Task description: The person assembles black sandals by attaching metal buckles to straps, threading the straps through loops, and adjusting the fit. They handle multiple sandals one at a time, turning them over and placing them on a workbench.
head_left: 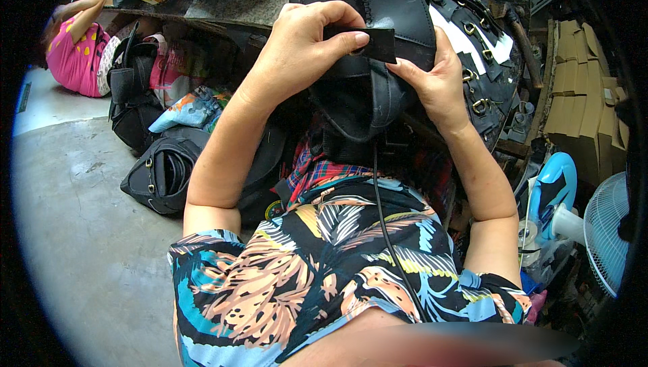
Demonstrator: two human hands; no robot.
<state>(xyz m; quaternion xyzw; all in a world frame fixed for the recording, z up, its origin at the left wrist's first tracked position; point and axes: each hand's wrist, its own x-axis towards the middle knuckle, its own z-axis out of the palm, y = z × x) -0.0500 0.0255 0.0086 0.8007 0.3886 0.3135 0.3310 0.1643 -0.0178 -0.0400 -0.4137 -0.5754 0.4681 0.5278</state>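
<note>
Leather shoe upper [378, 90] — black, curved, stitched along its edge — sits in front of my chest in the head view, held up between both hands. My left hand [304, 46] pinches a small black strip [379, 44] between thumb and forefinger, flat against the upper. My right hand [435, 80] cups the upper from the far side, fingers wrapped behind it. More black uppers with metal rings [472, 29] lie on the bench beyond — cardboard boxes [580, 90] and a white fan [611, 232] stand to my right.
</note>
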